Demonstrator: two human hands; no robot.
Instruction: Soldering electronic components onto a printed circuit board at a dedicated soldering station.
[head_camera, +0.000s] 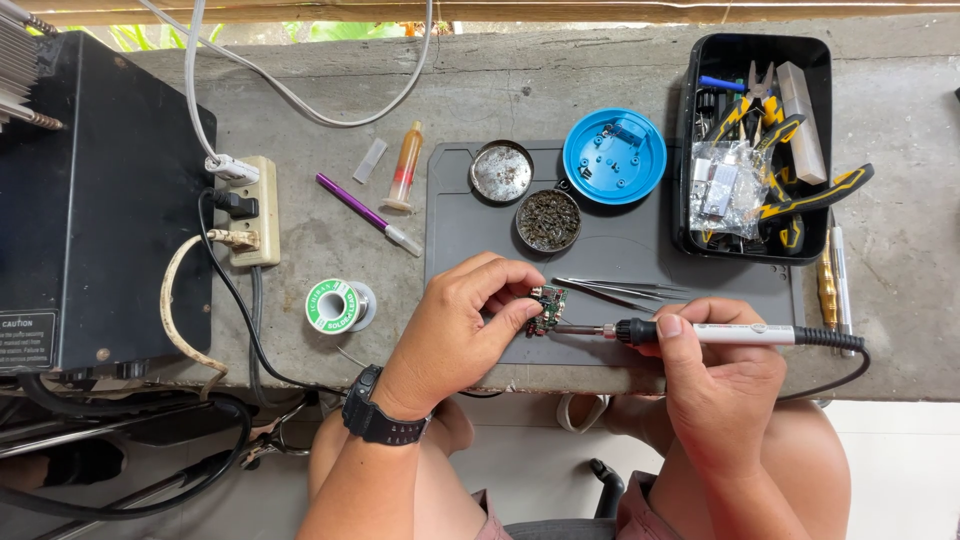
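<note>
Your left hand (455, 325) pinches the small circuit board (547, 308) between fingertips, over the grey mat (470, 230). Just right of that pinch, the soldering iron (700, 333) tip touches the board's edge, your right hand (715, 385) wrapped closed around its handle. Soldering looks underway, not finished.

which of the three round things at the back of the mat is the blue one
The blue round plastic lid, rightmost of the three; the shiny round metal tin lid and the round tin of dark wool lie to its left.
</note>
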